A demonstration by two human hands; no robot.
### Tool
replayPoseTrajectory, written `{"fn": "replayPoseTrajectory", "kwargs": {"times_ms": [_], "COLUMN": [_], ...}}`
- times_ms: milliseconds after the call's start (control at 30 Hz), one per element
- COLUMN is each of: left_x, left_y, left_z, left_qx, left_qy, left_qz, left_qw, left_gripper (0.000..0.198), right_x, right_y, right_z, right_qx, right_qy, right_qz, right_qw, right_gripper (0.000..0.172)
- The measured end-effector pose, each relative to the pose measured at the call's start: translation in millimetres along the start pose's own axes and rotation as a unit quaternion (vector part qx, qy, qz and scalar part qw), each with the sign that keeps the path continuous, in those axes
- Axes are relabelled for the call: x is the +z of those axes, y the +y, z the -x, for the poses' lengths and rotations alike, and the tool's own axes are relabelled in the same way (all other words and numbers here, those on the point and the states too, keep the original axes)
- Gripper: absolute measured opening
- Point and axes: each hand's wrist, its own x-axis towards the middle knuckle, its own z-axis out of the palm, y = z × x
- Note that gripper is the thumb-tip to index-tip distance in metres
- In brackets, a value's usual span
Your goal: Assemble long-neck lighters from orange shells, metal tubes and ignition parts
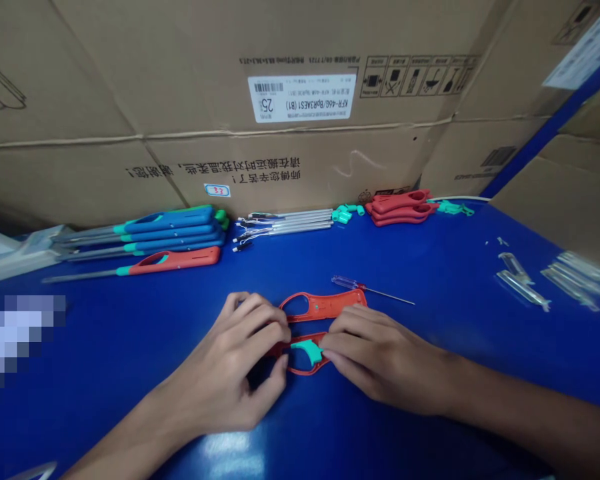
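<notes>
Two orange-red lighter shell halves lie close together on the blue table, one above the other. The nearer shell half point(300, 371) has a loop-shaped opening, with a mint-green trigger point(309, 349) sitting in it. My left hand point(247, 357) pinches this half at its left end, thumb below and fingers above. At its right end, my right hand point(375, 347) has closed fingertips on the shell beside the trigger; the fingers hide that end. Just beyond lies the second shell half point(333, 305), its inner side up, partly behind both hands. A screwdriver point(350, 283) with a clear reddish handle rests behind it.
Several blue lighters point(175, 223) and a red lighter point(180, 260) lie at left. Along the cardboard box point(190, 80) are metal tubes with wires point(300, 221), green parts point(347, 213) and stacked red shells point(397, 208). Clear fuel tubes point(523, 290) lie at right.
</notes>
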Motion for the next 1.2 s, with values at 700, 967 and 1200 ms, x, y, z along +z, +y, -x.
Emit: {"fn": "replayPoseTrajectory", "kwargs": {"times_ms": [700, 967, 1200], "left_x": [7.1, 5.4, 5.2], "left_y": [-2.8, -1.9, -1.2], "left_z": [1.2, -1.4, -1.6], "left_qx": [-0.001, -0.005, -0.004], "left_qy": [-0.008, -0.005, -0.002], "left_qz": [-0.007, 0.004, -0.002], "left_qw": [1.000, 1.000, 1.000], "left_gripper": [0.011, 0.013, 0.013], "right_x": [0.4, -0.3, -1.8], "right_y": [-2.2, -1.7, -1.8], "right_z": [-0.9, -1.3, -2.3], "right_qx": [0.007, 0.006, 0.009], "right_qy": [-0.002, -0.016, -0.024], "right_qz": [0.006, 0.002, -0.007], "right_qw": [1.000, 1.000, 1.000], "right_gripper": [0.019, 0.020, 0.020]}}
